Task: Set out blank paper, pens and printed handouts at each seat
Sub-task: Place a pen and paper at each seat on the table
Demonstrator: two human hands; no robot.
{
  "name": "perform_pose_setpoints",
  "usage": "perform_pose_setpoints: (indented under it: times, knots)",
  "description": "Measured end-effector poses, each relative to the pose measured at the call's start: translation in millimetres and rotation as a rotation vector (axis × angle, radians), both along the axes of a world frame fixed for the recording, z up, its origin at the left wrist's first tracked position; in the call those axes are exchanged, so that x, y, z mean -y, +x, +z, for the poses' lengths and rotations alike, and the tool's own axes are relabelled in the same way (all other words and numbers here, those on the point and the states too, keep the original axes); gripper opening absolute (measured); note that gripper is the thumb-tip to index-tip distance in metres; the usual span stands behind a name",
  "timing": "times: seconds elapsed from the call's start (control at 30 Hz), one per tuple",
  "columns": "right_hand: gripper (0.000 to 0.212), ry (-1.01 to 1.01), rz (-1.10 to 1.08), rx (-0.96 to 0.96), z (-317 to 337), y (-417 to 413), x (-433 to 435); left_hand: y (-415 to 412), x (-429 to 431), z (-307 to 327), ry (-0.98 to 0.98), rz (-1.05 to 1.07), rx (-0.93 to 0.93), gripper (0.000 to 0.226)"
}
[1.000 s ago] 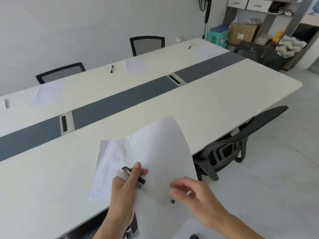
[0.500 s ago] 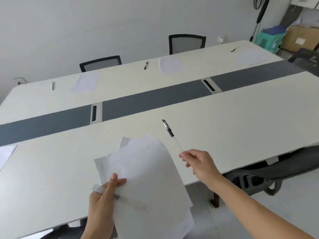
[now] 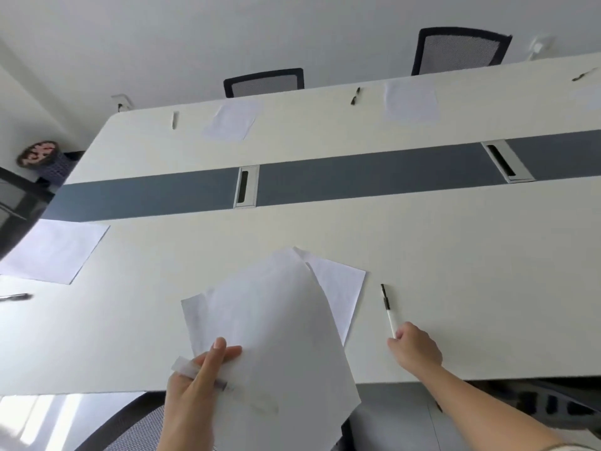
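Fingers [image 3: 397, 340] of right hand [image 3: 418, 351] pinched on pen [image 3: 388, 307] end; those of left hand [image 3: 192, 392] round paper stack [image 3: 276, 336].

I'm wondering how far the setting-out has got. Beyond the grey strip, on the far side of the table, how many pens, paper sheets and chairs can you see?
Pens: 3
Paper sheets: 3 (the one at the right edge is faint and cut off)
Chairs: 2
Total: 8
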State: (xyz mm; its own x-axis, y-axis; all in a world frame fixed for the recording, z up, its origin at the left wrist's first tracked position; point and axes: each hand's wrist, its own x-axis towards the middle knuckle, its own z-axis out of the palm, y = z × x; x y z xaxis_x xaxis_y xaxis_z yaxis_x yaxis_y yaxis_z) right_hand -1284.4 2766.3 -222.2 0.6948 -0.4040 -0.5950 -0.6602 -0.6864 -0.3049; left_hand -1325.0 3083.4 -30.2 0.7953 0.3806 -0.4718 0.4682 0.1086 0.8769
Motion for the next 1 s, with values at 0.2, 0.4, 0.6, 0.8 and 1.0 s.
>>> perform_pose_setpoints:
  times: [0.2, 0.4, 0.6, 0.8, 1.0]
  knots:
    - [0.031, 0.296, -0.159, 0.147, 41, 8, 14, 24, 32, 4, -0.071, -0.123, 0.011, 0.03]
    - [0.032, 0.851, -0.238, 0.295, 135, -29, 39, 35, 101, 10, -0.202, -0.291, 0.001, 0.036]
    - [0.049, 0.981, -0.356, 0.314, 148, -88, 110, 24, 195, 34, -0.248, -0.495, 0.017, 0.034]
    - [0.05, 1.147, -0.472, 0.389, 149, -150, 192, -16, 302, 49, -0.234, -0.609, 0.024, 0.037]
    - [0.037, 1.088, -0.69, 0.602, 159, -205, 292, -49, 402, 42, -0.222, -0.668, 0.055, 0.028]
